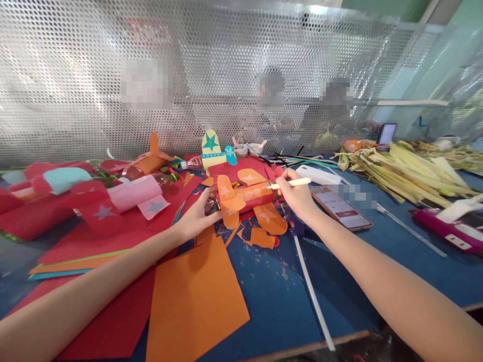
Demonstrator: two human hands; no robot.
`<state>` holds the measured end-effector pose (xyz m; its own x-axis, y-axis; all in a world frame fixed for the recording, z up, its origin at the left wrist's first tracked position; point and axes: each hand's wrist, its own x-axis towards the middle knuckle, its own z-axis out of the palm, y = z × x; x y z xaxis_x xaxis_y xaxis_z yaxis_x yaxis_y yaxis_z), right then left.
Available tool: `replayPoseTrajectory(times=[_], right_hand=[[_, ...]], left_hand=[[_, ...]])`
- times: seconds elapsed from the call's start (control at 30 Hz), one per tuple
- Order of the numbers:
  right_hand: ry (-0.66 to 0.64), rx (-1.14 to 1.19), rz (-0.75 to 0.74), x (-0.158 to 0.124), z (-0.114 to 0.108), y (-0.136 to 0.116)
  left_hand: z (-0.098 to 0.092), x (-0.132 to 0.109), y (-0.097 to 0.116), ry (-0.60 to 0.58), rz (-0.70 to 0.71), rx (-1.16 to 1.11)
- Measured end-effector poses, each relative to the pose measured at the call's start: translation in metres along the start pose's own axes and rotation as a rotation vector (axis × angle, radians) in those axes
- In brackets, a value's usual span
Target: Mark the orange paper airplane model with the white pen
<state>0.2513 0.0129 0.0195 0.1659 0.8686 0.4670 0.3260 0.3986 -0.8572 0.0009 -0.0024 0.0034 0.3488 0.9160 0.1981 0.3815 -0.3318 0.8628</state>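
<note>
In the middle of the table lies a toy airplane (249,195) with a red body and orange paper wings marked with pale stars. Around its left end my left hand (199,213) is closed, thumb and fingers gripping it. My right hand (296,193) pinches a pale yellow marker pen (300,183). The pen's tip meets the orange strip along the airplane's body, where a row of light marks shows. An orange paper scrap (262,238) lies just in front of the airplane.
Orange paper (196,301) and red sheets (113,322) spread at the front left. Other paper airplanes (211,156) stand behind and left. A phone (341,208), a glue stick (313,296), a magenta glue gun (449,229) and dried husks (407,166) lie right. People sit behind a perforated screen (226,65).
</note>
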Motion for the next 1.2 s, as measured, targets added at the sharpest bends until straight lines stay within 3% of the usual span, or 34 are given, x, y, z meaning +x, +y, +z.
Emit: replayPoseTrajectory(times=[1.2], right_hand=[[-0.019, 0.002, -0.016, 0.0006, 0.0001, 0.0006]], left_hand=[[0.0004, 0.0003, -0.0017, 0.003, 0.004, 0.011]])
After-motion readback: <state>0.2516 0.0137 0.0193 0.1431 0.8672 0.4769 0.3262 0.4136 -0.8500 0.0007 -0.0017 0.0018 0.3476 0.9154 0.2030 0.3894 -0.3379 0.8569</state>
